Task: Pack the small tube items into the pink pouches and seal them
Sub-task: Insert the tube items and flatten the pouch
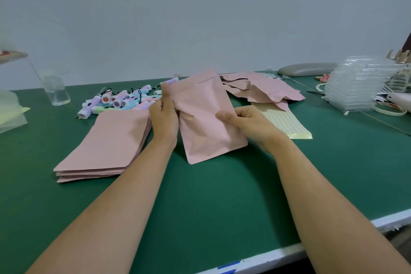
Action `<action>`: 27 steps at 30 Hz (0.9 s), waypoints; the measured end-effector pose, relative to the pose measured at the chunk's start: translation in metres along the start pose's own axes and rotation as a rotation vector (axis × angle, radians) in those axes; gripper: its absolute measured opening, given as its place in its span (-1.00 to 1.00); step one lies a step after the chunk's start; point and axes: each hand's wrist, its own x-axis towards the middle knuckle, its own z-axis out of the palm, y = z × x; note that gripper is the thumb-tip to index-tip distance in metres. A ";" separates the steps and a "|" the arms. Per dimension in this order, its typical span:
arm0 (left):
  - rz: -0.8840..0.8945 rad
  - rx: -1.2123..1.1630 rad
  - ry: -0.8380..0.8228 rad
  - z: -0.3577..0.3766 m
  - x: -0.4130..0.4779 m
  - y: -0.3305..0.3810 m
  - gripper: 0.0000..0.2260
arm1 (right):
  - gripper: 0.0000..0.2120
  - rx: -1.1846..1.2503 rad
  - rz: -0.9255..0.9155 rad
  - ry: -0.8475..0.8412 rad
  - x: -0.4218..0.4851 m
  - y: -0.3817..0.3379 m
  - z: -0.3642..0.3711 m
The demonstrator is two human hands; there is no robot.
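I hold one pink pouch (205,115) upright and tilted above the green table. My left hand (164,115) grips its left edge, fingers reaching up toward the top corner. My right hand (242,120) pinches its right side near the middle. The pouch's mouth points away from me, and I cannot tell what is inside. A flat stack of pink pouches (106,144) lies to the left. Behind it sits a heap of several small pastel tubes (120,101). More pink pouches (264,89), puffed and crumpled, lie in a pile at the back right.
A yellow dotted sticker sheet (287,121) lies right of my right hand. A clear plastic bottle (55,91) stands at the back left. Stacked clear plastic trays (355,84) crowd the right side. The table's white front edge (289,253) runs near my forearms.
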 end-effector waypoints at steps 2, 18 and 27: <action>-0.091 -0.040 -0.038 -0.002 0.004 -0.004 -0.50 | -0.52 0.014 0.013 -0.020 0.001 0.001 0.001; -0.153 0.123 -0.004 -0.002 0.006 -0.010 -0.50 | -0.32 -0.082 0.034 0.024 0.001 0.001 -0.001; -0.180 0.031 -0.151 -0.008 0.002 -0.014 -0.64 | -0.38 -0.093 0.020 0.076 -0.001 0.004 0.003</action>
